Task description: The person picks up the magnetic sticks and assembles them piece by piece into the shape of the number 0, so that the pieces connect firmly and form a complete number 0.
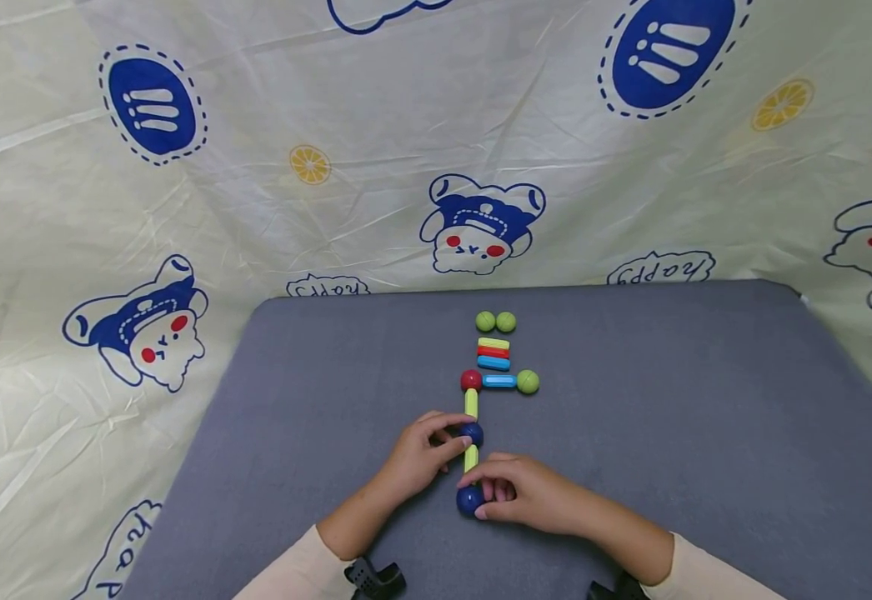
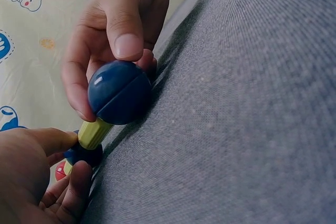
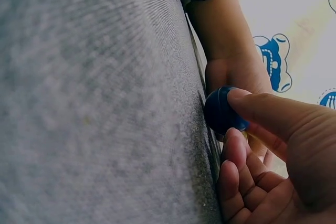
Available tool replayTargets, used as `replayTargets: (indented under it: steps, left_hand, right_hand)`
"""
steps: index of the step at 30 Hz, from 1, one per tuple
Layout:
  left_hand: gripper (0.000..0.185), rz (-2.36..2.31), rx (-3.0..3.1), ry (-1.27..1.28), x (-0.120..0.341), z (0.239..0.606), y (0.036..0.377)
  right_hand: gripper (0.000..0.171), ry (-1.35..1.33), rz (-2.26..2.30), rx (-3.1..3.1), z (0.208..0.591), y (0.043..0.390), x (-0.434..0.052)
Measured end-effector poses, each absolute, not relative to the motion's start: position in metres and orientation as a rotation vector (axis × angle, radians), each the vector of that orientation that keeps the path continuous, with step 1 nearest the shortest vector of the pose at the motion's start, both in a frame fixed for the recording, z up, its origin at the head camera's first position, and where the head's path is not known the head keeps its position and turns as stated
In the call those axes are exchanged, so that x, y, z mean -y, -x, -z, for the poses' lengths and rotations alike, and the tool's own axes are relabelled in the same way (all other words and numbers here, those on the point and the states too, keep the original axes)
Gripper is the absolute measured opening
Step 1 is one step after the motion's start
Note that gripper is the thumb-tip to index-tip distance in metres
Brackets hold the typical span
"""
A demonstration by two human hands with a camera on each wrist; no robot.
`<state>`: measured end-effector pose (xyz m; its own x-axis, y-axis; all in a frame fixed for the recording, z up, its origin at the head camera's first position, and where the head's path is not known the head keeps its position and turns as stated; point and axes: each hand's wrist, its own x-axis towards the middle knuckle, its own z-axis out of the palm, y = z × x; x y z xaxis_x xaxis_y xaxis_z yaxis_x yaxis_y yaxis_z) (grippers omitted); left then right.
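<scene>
A chain of balls and rods lies on the grey table. At its near end, the thumb and fingers of my right hand [image 1: 529,493] pinch a dark blue ball [image 1: 469,501]. My left hand [image 1: 423,450] pinches another dark blue ball [image 1: 472,432] farther up. One yellow rod [image 1: 471,458] joins these two balls, and a second yellow rod [image 1: 471,403] runs on to a red ball [image 1: 471,380]. From there a light blue rod [image 1: 499,381] leads right to a green ball [image 1: 528,382]. The left wrist view shows the near blue ball [image 2: 119,92] between the right thumb and fingers.
Beyond the chain lie a yellow rod [image 1: 493,342], a red rod [image 1: 493,352] and a blue rod [image 1: 493,363], side by side. Two green balls [image 1: 495,322] sit behind them. A printed white sheet [image 1: 376,208] hangs behind the grey table [image 1: 669,400].
</scene>
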<state>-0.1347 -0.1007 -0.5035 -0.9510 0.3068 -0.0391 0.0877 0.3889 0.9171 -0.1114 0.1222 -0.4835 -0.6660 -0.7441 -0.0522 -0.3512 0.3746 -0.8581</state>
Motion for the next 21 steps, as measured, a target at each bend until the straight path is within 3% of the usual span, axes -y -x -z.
replayTargets:
  steps: [21]
  left_hand:
    - [0.028,-1.581,-2.457,-0.380,0.1011,0.5036,0.1359]
  right_hand:
    - [0.030,0.904,1.261,-2.162,0.4868,0.1139,-0.1242]
